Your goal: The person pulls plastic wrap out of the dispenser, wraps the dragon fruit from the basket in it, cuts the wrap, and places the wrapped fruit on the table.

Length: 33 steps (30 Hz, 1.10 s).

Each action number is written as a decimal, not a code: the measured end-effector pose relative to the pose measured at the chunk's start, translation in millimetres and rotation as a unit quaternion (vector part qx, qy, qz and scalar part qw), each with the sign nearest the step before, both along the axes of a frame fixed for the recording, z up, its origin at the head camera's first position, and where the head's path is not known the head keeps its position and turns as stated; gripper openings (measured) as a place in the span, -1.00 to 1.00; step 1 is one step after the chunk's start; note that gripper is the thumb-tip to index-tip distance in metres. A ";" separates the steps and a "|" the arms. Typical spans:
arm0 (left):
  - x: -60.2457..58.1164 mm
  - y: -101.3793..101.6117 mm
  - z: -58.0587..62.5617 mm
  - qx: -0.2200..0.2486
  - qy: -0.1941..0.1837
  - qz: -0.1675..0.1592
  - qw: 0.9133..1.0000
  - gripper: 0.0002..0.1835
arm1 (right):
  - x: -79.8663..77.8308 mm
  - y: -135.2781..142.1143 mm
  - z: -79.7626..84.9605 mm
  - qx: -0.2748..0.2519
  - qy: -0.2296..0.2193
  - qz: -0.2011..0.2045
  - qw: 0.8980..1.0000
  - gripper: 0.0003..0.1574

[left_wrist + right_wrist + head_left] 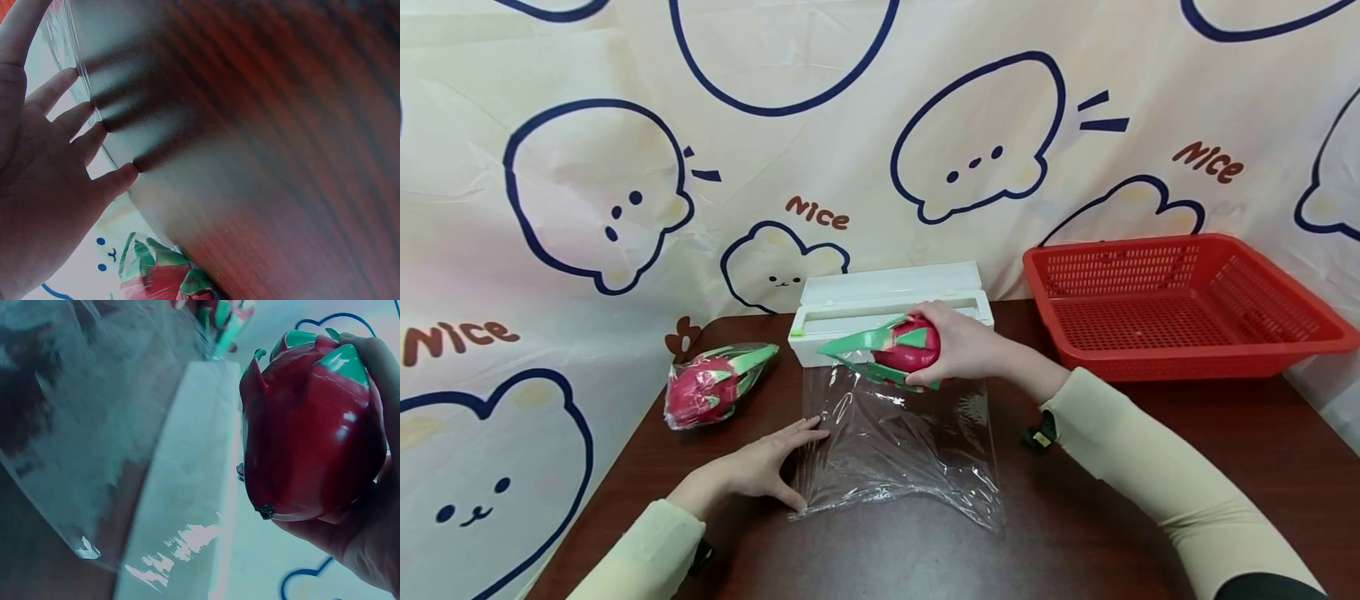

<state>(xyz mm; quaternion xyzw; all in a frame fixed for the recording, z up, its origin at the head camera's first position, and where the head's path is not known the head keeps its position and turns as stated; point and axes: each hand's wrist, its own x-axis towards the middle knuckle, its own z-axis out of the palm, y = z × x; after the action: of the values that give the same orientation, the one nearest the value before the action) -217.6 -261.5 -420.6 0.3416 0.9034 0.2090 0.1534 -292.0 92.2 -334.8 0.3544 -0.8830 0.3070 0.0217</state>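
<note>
My right hand grips a red dragon fruit with green scales, holding it above a sheet of clear cling film. In the right wrist view the fruit's rounded red end shows close up. The film runs out over the table from a white cling film box at the back. With fingers and thumb spread, my left hand touches the film's left edge. Left of the box lies a second dragon fruit, wrapped in clear film.
A red plastic basket stands at the back right of the dark brown table. Behind the table hangs a pale cloth printed with cartoon bears.
</note>
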 end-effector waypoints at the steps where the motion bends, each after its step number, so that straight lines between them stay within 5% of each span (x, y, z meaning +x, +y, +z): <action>1: 0.0 0.1 0.3 0.001 -0.002 0.001 1.000 0.05 | 0.2 -3.1 -4.0 0.001 -0.005 0.002 1.000 0.09; 20: -0.3 -0.3 -0.1 -0.001 -0.010 0.006 1.000 0.05 | -7.6 -25.8 -54.6 0.063 -0.026 0.025 0.997 0.04; 33: -1.6 -0.5 -1.7 -0.005 -0.022 0.013 1.000 0.03 | -3.0 -32.1 -52.0 0.154 -0.035 0.009 0.987 0.19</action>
<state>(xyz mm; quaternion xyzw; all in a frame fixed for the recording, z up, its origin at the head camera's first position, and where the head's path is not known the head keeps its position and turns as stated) -219.2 -262.0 -422.3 0.3243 0.9052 0.2140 0.1720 -295.0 60.0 -386.8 0.3503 -0.9168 0.1800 -0.0667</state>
